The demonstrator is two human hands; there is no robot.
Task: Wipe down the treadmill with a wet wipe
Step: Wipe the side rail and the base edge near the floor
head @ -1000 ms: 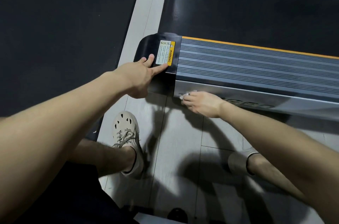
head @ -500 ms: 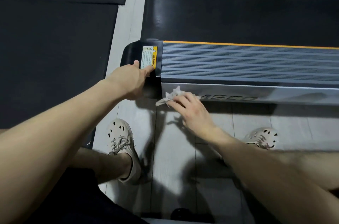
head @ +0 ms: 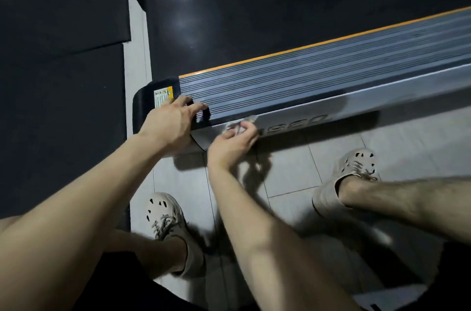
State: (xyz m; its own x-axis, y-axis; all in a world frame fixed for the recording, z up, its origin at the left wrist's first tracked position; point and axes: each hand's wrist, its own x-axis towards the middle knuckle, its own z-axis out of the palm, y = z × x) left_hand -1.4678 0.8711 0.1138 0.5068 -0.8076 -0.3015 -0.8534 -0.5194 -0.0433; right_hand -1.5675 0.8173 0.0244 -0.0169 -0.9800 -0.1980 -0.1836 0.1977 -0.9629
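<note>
The small, crumpled white wet wipe sits just left of the frame's centre. It is bunched under the right hand and pressed against the silver side panel of the long grey treadmill, beside the dark lettering there. That hand's fingers are curled round the wad, grasping it. The left hand holds nothing. It rests with fingers spread over the black plastic end cap and the start of the ribbed rail, seemingly as a brace.

The wipe should be light, limp and damp (it will fold and slide rather than keep a shape). A bunched grip with the fingertips behind it, pressing flat to the panel, looks right. Dragged hard across the ribs it could snag or tear. The treadmill is heavy and rigid and should not shift under the rubbing.

Counted: one wipe, one treadmill, two hands, one yellow-and-white warning label and two pale perforated shoes in the lower frame.
</note>
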